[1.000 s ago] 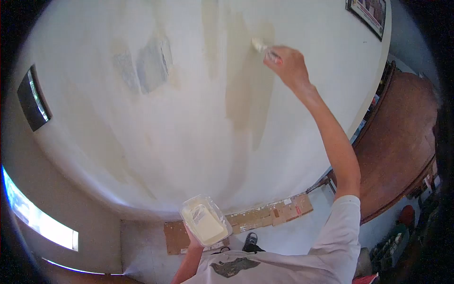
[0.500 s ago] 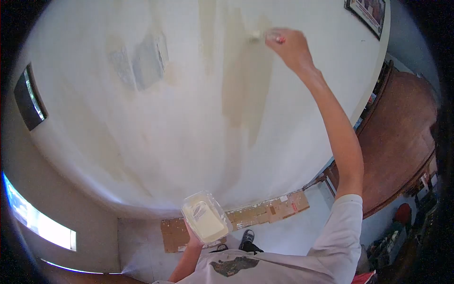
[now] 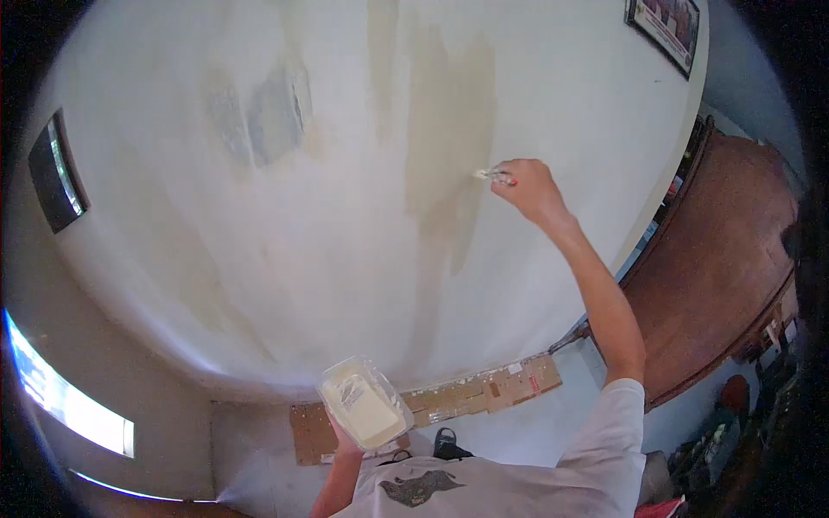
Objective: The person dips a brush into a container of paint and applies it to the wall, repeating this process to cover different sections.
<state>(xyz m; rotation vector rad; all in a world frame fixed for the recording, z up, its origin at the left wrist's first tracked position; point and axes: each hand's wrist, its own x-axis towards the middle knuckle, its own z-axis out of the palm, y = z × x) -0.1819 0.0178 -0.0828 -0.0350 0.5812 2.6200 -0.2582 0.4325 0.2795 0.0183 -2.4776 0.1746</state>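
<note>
Right hand: one (image 3: 531, 190), closed around the brush handle, now lower down the wall than in the earlier frames.
Brush: one (image 3: 489, 175), its pale bristles just left of the grip, at the edge of a broad beige patch (image 3: 449, 129).
Wall: smooth, off-white (image 3: 328, 259), streaked beige; two rough-edged grey patches (image 3: 275, 121) (image 3: 227, 125) lie farther left of the grip.
Framed picture: one (image 3: 665, 33), rectangular, dark-edged, above and right of the grip.
Tub: one (image 3: 364, 404), clear, rounded rectangle, smooth cream contents, below and left of the brush.
Left hand: one (image 3: 347, 440), holding the tub from its left side.
Cardboard: flat brown strips (image 3: 518, 384), white-spattered, on the floor beyond the tub.
</note>
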